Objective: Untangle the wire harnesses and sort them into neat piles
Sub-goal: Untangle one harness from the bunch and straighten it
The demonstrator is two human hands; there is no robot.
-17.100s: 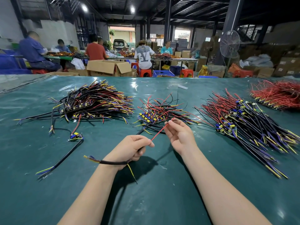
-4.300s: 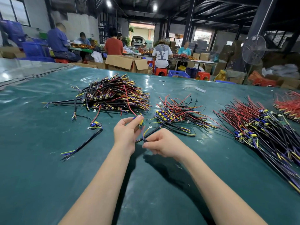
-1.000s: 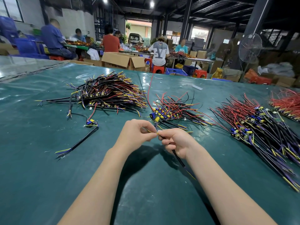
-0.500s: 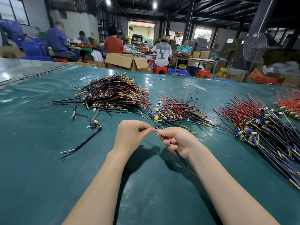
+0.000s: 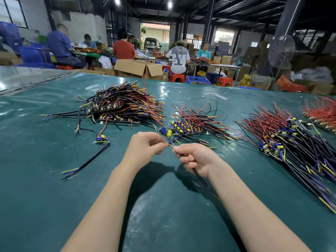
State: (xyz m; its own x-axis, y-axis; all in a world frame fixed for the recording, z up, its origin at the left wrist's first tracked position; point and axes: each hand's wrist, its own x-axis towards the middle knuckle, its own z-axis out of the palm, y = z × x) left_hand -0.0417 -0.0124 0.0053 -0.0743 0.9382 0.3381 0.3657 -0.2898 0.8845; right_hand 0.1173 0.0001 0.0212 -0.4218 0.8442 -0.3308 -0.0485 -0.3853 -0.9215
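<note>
One wire harness (image 5: 166, 132), with blue and yellow parts at its head and a long red wire rising upward, is held between both hands above the green table (image 5: 36, 179). My left hand (image 5: 145, 145) pinches its thin yellow wire. My right hand (image 5: 195, 158) is closed round its black cable, which trails down past my wrist. A tangled pile (image 5: 196, 120) lies just beyond my hands. To the far left sits a dark harness pile (image 5: 123, 104), and to the right a long sorted pile (image 5: 291, 142).
A single loose harness (image 5: 91, 157) lies at the left. A red-wire pile (image 5: 323, 113) sits at the far right edge. Beyond the table's far edge stand cardboard boxes (image 5: 138, 68), stools, a fan (image 5: 281, 51) and several seated people working.
My hands have stayed together near the tangled pile. The held harness head with its red wire has shifted slightly, and the black cable still trails below my right hand.
</note>
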